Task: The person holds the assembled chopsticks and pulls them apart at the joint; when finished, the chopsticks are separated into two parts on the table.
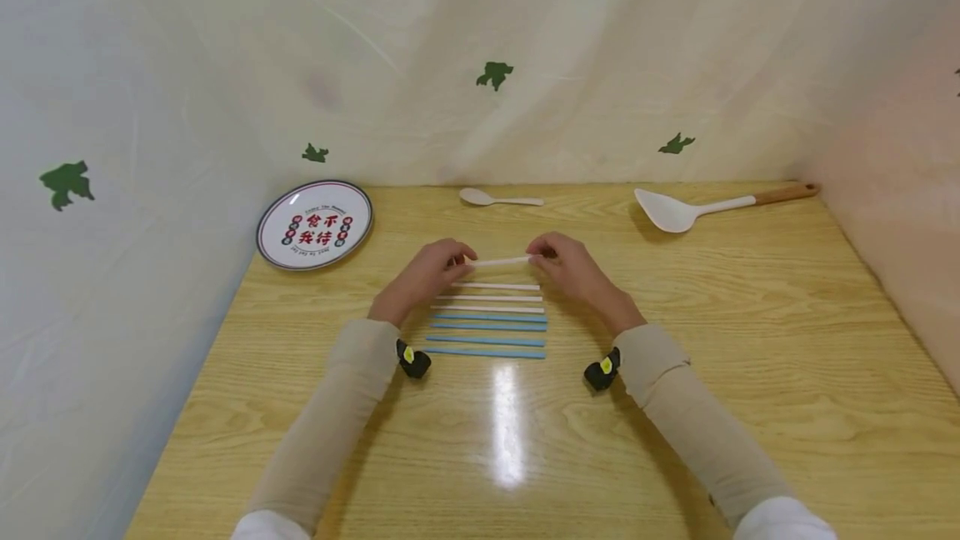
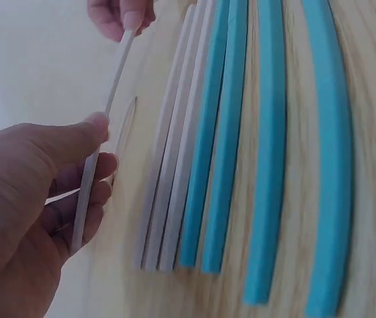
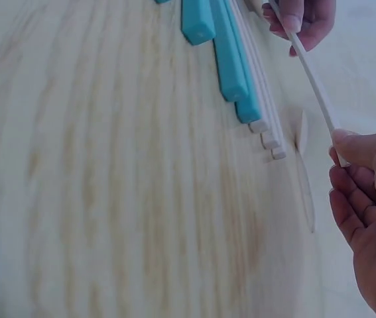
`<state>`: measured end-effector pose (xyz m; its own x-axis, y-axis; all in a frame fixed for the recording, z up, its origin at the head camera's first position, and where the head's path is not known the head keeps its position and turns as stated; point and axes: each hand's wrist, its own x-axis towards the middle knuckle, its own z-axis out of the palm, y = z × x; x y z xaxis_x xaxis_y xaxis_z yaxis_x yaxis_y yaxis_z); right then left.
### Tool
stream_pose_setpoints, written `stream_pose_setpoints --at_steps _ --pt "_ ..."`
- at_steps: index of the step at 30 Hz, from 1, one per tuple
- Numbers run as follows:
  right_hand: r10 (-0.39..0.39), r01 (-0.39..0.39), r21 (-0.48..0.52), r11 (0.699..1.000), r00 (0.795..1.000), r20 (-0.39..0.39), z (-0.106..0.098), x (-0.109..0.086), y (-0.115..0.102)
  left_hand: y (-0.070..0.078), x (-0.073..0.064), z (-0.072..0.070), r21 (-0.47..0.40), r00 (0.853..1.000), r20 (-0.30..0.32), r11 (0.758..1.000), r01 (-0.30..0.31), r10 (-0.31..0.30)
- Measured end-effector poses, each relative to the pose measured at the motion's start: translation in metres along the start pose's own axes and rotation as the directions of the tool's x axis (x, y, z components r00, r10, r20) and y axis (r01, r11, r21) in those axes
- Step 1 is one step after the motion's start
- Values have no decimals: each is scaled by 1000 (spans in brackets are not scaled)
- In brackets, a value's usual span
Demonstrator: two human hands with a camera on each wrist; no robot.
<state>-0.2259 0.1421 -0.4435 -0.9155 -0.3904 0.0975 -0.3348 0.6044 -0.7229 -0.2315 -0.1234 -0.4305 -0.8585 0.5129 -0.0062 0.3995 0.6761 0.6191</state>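
A white chopstick (image 1: 501, 262) stretches between both hands above the far end of a row of chopsticks. My left hand (image 1: 429, 272) pinches it near one end, the thumb on top and the curled fingers beneath, as the left wrist view shows. At the other end, the thumb and fingers of my right hand (image 1: 572, 267) grip its tip. Nearer to me, three white chopsticks (image 1: 497, 298) lie side by side on the table. Several blue chopsticks (image 1: 486, 341) continue the row, the nearest ones spaced wider apart.
At the back left stands a round white plate (image 1: 281, 211) with red lettering and a dark rim. A small pale spoon (image 1: 477, 197) lies behind the hands. To the back right rests a white turner (image 1: 667, 212) with a wooden handle. Patterned cloth (image 1: 570, 40) hangs along the wooden table's back and sides.
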Motion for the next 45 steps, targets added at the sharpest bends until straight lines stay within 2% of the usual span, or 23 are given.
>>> stream_pose_setpoints --at_steps 5,9,13,16,21,24,31,37,45 --pt "-110 110 -24 994 994 -2 1 4 -6 9 5 2 69 1000 5 998 -13 13" --pt "-150 151 -25 988 988 26 5 8 -12 14 7 4 93 999 -15 995 -27 29" --pt "-153 155 -37 987 987 46 11 10 -16 21 8 3 112 999 -11 993 -47 49" --pt "-153 155 -55 986 987 44 13 10 -19 24 8 2 112 999 1 993 -40 41" --pt "-164 166 -59 984 985 48 14 11 -24 25 8 3 128 999 17 991 -29 27" --pt "-140 144 -54 988 988 64 14 12 -26 24 9 3 130 999 15 991 -32 30" --pt "-78 84 -73 994 994 79 15 15 -27 20 10 6 120 996 -46 991 -67 72" --pt "-99 104 -92 990 993 61 15 16 -24 18 10 6 109 989 -103 990 -95 106" --pt "-141 144 -120 982 990 30 12 15 -24 22 11 3 108 968 -173 980 -164 181"
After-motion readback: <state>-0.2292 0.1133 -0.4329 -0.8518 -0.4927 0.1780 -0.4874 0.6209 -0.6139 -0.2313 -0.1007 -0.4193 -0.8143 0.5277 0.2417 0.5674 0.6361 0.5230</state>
